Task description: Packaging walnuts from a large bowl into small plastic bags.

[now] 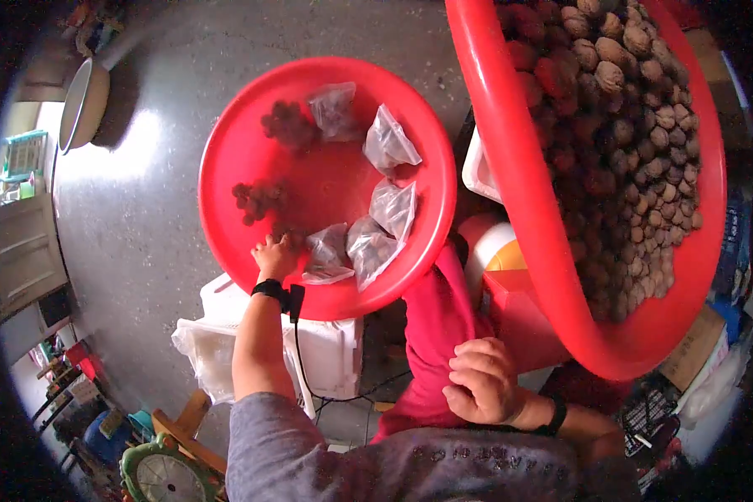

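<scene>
A round red plastic basin (326,301) lies before me. My left hand (276,256) rests at its near left, fingers spread over a few dark nuts (288,235); whether it grips any is hidden. Two piles of dark nuts (258,199) sit further along the left side. Clear plastic bags with nuts inside (327,254) are set around the right side, one (392,141) at the upper right. My right hand (483,383), its fingers curled, is above my red-trousered leg; its palm is hidden. At the right a larger red basin (665,339) holds many walnuts (659,169).
A white plastic crate (326,364) with a clear plastic bag (207,351) stands under the basin's near edge. A red box (521,320) is beside my leg. A green-rimmed fan (169,477) is at lower left, a metal bowl (88,106) at upper left. A black cable hangs from my left wrist.
</scene>
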### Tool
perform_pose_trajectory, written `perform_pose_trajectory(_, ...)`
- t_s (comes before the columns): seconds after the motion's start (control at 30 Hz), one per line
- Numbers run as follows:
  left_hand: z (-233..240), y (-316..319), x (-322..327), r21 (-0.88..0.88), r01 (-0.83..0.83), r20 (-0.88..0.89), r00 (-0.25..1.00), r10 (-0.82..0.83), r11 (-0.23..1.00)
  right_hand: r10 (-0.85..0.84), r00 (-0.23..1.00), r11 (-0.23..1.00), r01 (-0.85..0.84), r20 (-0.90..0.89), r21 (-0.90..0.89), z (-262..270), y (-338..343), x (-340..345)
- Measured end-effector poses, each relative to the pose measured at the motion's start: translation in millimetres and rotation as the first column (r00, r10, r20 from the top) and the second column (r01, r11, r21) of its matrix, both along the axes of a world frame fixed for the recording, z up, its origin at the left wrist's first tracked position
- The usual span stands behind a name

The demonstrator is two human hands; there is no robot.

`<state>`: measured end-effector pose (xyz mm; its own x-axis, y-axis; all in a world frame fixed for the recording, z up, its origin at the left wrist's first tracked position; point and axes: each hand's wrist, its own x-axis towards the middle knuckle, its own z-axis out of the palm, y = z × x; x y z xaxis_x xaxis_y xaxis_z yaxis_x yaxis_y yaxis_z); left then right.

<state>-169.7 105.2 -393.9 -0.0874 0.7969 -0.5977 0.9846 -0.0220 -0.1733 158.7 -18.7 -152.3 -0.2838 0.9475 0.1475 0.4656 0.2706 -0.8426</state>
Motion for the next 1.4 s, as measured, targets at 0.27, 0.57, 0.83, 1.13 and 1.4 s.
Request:
perform_pose_trajectory(0.27, 16, 29, 11, -0.07, -0.004, 0.013, 1.0, 0.005, 0.998, -0.006, 1.0, 1.0, 0.006, 0.009, 0.013, -3, -3, 6)
perform_pose_trajectory(0.57, -88, 67, -134, 0.491, -0.1, 0.289, 0.956, -0.054, 0.865, 0.014, 0.998, 1.0, -0.015, -0.065, -0.013, 2, 5, 0)
perform_pose_trajectory(0.83, -43, 81, -62, 0.218, -0.418, 0.312, 0.886, 0.343, 0.882, 0.033, 0.999, 0.997, -0.033, 0.006, -0.064, 0, 10, -2)
perform_pose_trajectory(1.13, -26, 80, -64, 0.174, -0.437, 0.333, 0.869, 0.365, 0.883, 0.02, 1.0, 0.999, -0.02, -0.003, -0.044, 1, 8, -5)
perform_pose_trajectory(1.4, -20, 72, -47, 0.149, -0.455, 0.215, 0.881, 0.42, 0.878, 0.044, 0.999, 0.998, -0.044, 0.006, -0.035, 0, 9, -4)
